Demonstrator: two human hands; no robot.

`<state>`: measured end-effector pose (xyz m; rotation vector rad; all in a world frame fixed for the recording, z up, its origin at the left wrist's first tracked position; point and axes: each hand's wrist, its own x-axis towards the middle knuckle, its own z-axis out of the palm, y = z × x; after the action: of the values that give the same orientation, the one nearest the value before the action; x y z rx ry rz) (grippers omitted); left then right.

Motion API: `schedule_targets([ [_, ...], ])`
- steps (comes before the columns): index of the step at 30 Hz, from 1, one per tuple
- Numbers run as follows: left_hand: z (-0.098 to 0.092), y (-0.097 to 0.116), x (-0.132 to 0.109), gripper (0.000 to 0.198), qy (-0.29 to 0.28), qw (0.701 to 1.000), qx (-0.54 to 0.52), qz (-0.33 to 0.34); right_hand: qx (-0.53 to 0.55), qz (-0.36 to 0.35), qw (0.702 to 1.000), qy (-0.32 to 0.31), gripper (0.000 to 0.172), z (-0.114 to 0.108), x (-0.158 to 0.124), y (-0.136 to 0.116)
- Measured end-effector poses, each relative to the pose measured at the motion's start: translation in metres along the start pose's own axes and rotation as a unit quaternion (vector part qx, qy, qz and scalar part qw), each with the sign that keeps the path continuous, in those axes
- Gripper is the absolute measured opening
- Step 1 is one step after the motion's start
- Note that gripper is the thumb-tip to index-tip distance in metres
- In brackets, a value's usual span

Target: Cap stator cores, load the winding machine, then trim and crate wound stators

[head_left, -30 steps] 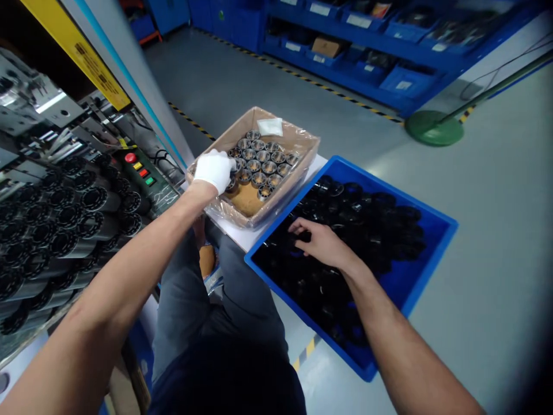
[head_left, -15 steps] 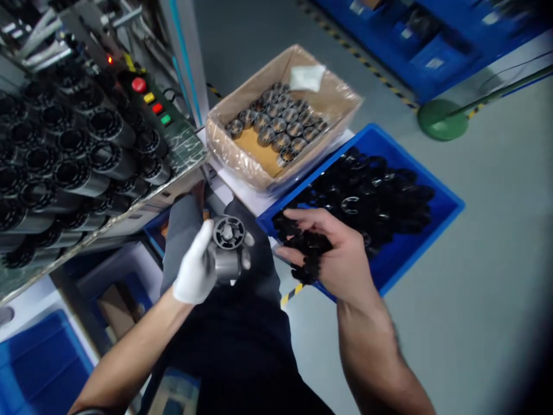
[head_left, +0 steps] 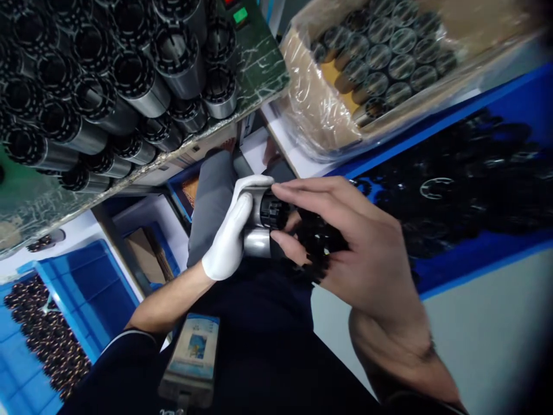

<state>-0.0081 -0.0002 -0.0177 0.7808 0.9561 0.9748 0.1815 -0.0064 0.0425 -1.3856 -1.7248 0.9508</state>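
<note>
My left hand (head_left: 228, 236), in a white glove, is closed around two short silver metal cylinders (head_left: 258, 242), one above the other. A black toothed plastic ring (head_left: 271, 212) is at the right end of the upper cylinder. The bare fingertips of my right hand (head_left: 367, 253) grip this ring; whether it is seated in the cylinder I cannot tell. Several more black plastic rings (head_left: 322, 239) are bunched inside my right palm, partly hidden by the fingers.
Many metal cylinders with black slotted ends (head_left: 142, 86) stand on the green bench (head_left: 259, 63) at left. A plastic-lined carton (head_left: 324, 109) holds more cylinders. At right is a blue crate (head_left: 449, 282) of black rings. Blue bins (head_left: 108, 294) with small dark copper-coloured parts (head_left: 43, 340) lie lower left.
My hands have come together. The cylinders have turned their ends to the right, and my right hand has brought a black ring against the upper one. The view has shifted closer.
</note>
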Motion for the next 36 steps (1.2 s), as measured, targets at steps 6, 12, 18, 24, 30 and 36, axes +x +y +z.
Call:
schedule_targets([
  [6, -0.005, 0.002, 0.002, 0.039, 0.004, 0.998, 0.023, 0.055, 0.01, 0.012, 0.999, 0.045, 0.058, 0.012, -0.002, 0.006],
  [12, -0.013, 0.009, 0.003, 0.03, -0.031, 0.997, 0.044, 0.053, 0.033, -0.012, 0.998, 0.056, 0.064, 0.021, -0.004, 0.015],
  [18, -0.018, 0.002, 0.004, 0.041, -0.029, 0.996, 0.043, 0.067, 0.047, 0.003, 0.997, 0.061, 0.068, 0.03, -0.004, 0.016],
  [24, -0.013, -0.016, 0.01, 0.077, -0.052, 0.996, -0.007, 0.068, 0.355, 0.048, 0.932, 0.058, 0.041, 0.034, -0.008, 0.009],
  [30, -0.011, -0.012, 0.006, 0.076, 0.013, 0.988, 0.093, 0.12, 0.263, 0.069, 0.958, 0.088, 0.037, 0.031, -0.01, 0.016],
  [36, -0.017, -0.016, 0.008, 0.075, 0.053, 0.982, 0.128, 0.131, 0.139, 0.076, 0.985, 0.066, 0.027, 0.026, -0.021, 0.02],
])
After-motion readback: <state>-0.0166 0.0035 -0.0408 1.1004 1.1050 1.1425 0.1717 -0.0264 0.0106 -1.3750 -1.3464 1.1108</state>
